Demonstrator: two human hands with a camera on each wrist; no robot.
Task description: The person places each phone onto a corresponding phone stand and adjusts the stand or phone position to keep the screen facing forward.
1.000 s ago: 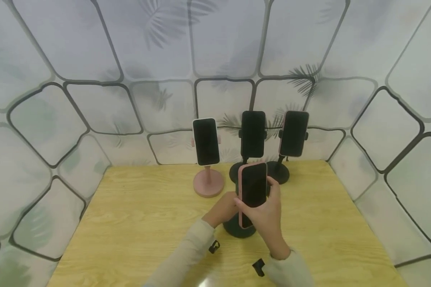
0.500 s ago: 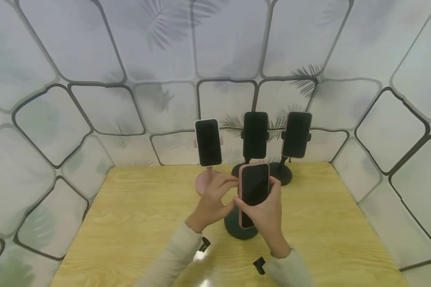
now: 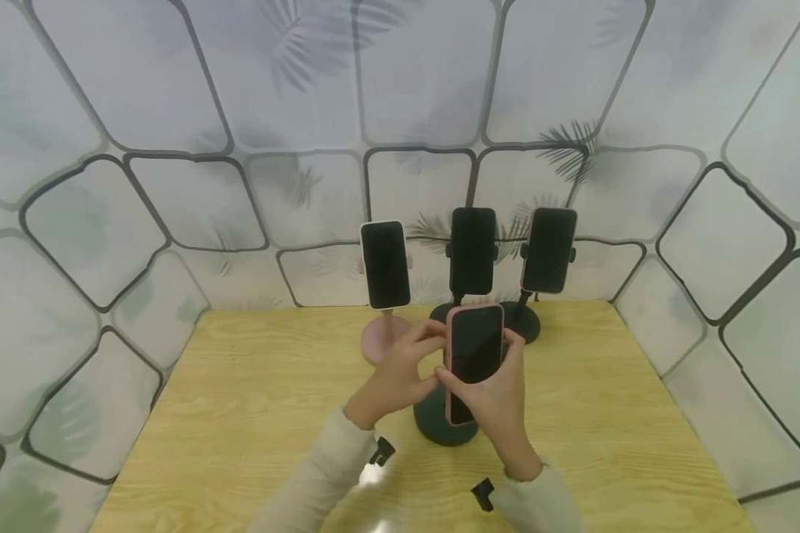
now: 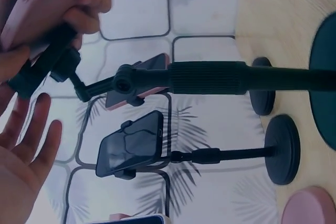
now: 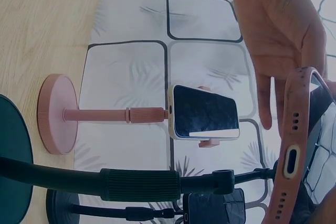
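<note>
A phone in a pink case (image 3: 476, 344) stands nearly upright in front of the clamp of a dark phone stand (image 3: 445, 422). My right hand (image 3: 496, 403) grips its lower half, thumb across the screen side and fingers at the right edge. At the phone's left edge is my left hand (image 3: 393, 377), its fingertips right by the clamp. The left wrist view shows the pink case's back (image 4: 52, 9) with the dark clamp (image 4: 47, 61) against it. Several outer fingers (image 4: 47, 140) of the left hand stretch out loosely below the clamp. The phone's lower edge (image 5: 290, 150) faces the right wrist camera.
Behind stand a pink stand (image 3: 381, 337) with a white-framed phone (image 3: 385, 264), a black stand with a dark phone (image 3: 473, 252), and another (image 3: 521, 323) with a phone (image 3: 550, 250). The wooden table (image 3: 260, 400) meets patterned fabric walls (image 3: 307, 192).
My left hand was partly hidden behind the phone a second ago; it has come out leftward to the phone's left edge. The right hand keeps its grip, and the phone hardly moved.
</note>
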